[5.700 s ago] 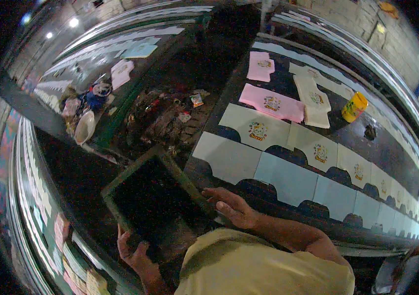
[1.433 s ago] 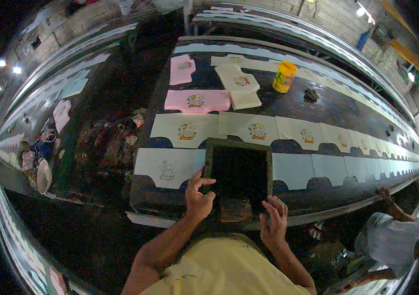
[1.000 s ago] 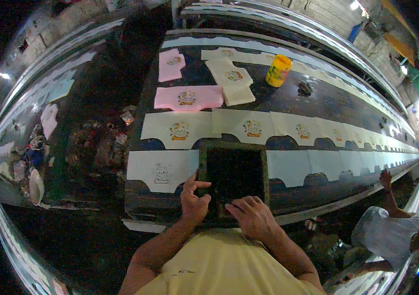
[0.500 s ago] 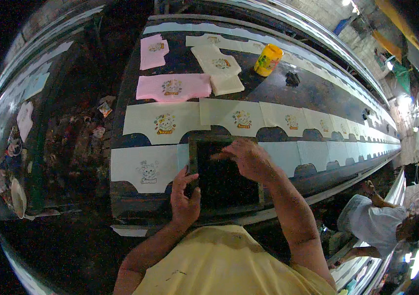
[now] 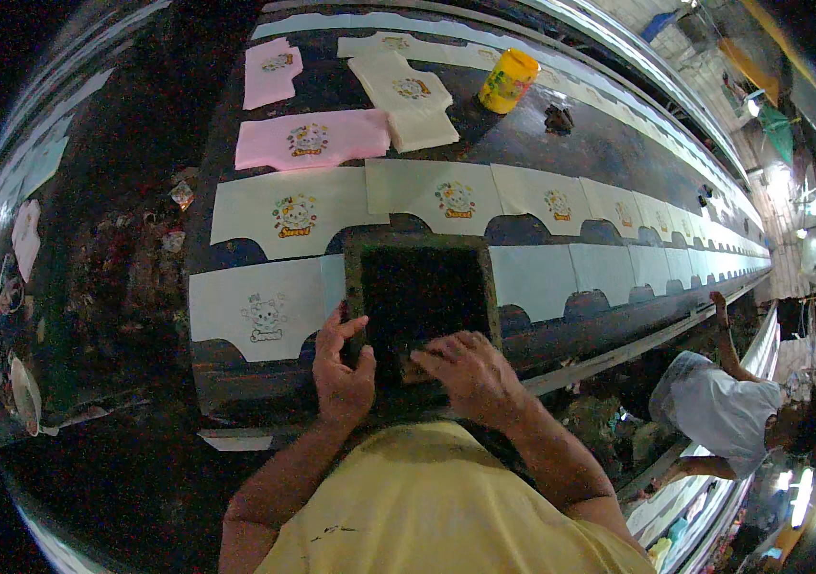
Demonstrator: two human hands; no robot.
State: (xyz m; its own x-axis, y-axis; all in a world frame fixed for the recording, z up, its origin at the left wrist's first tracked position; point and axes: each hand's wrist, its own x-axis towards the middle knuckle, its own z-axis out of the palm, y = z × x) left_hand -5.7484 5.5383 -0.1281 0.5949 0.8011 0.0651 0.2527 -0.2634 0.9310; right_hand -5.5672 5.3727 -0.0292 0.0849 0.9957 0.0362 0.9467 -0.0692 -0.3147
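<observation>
A screen printing frame (image 5: 490, 287) with a dark mesh lies over a pale cloth piece in the near row on the long dark table. My left hand (image 5: 344, 383) grips its left side, thumb and fingers around the edge. Inside the frame's near end, my right hand (image 5: 480, 378) is closed on a small squeegee (image 5: 414, 364), mostly hidden by the fingers and the dim light. Just left of the frame lies a white cloth piece (image 5: 226, 311) with a black outline print of a cartoon animal.
Beyond the frame runs a row of cream cloth pieces (image 5: 393, 187) with coloured prints. Farther back are a pink piece (image 5: 346, 134), a stacked cream pile (image 5: 422, 120), a yellow container (image 5: 508, 81) and a dark lump (image 5: 558, 119). At right, another person (image 5: 714, 402) bends by the neighbouring table.
My right hand has come from the frame's far end to its near end, toward me. My left hand keeps its hold on the side. The whole view has shifted slightly.
</observation>
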